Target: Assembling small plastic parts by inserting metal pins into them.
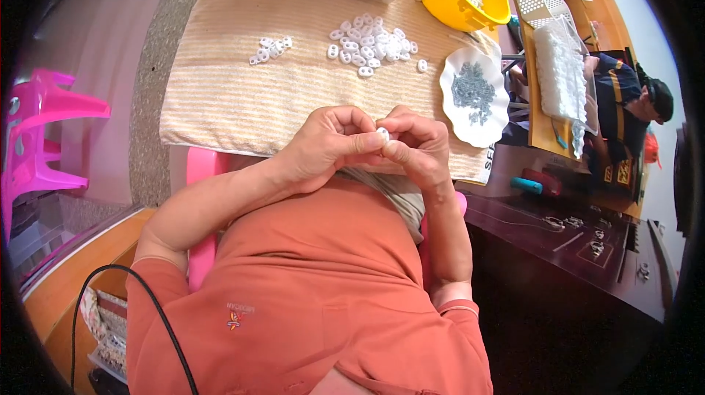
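And here, at the centre of the frame, the left hand (330, 138) and right hand (418, 146) meet, thumbs and forefingers of both pinching one small white piece (382, 134) between them, held up off the towel (220, 94) and close to the body, likely for a steadier grip and a clearer look! The other fingers curl in, probably to leave the tips free. Up at upper centre, a loose pile (373, 44) of white pieces spreads out, easy to pluck from singly, I'd say; left of it sits a smaller cluster (271, 50), well apart, perhaps so the two don't mix. Over to the right, a scalloped plate (457, 121) holds dark grey bits (472, 90), its rim presumably there to stop them scattering, and near the top edge a yellow basket (452, 15) keeps more white stuff corralled
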Action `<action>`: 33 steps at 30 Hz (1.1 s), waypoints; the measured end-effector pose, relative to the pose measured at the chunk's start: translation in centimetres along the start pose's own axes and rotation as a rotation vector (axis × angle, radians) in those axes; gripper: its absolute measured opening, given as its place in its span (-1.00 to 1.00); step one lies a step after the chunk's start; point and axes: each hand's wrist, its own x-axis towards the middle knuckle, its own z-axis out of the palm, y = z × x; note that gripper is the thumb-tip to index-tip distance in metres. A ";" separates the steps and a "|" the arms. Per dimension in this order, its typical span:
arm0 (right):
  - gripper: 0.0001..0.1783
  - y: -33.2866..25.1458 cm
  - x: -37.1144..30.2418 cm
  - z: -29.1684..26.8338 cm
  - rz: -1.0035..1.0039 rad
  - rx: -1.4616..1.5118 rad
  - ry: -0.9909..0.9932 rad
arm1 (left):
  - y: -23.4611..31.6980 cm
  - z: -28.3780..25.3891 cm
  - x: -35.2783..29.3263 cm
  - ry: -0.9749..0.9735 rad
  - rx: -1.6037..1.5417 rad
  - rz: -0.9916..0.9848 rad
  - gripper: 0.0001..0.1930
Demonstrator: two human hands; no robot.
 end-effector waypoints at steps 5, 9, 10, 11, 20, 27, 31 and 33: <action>-0.76 -0.4 0.4 0.4 0.052 0.041 0.022 | 0.3 0.0 0.2 0.008 0.023 -0.005 -0.90; -0.80 -0.6 0.3 -0.1 0.157 0.062 0.004 | 0.4 0.0 0.2 0.016 0.032 -0.021 -0.88; -0.83 -0.6 0.3 -0.3 0.148 0.043 -0.029 | 0.4 -0.1 0.1 0.024 0.033 -0.035 -0.87; -0.83 -0.7 0.4 -0.4 0.145 0.038 -0.030 | 0.5 0.0 0.1 0.020 0.034 -0.031 -0.87; -0.88 -3.8 1.5 -3.2 0.231 -0.434 0.178 | 1.1 0.3 -0.1 0.136 0.057 -0.089 -0.89; -0.86 -8.9 6.0 -7.5 -0.020 -0.712 0.398 | 1.1 0.6 -0.2 0.142 0.082 -0.106 -0.88; -0.74 -11.2 9.7 -9.8 -0.176 -0.740 0.615 | 0.9 0.7 -0.3 0.154 0.078 -0.101 -0.87; -0.73 -11.6 11.0 -10.7 -0.198 -0.781 0.634 | 1.0 0.5 -0.3 0.143 0.082 -0.117 -0.88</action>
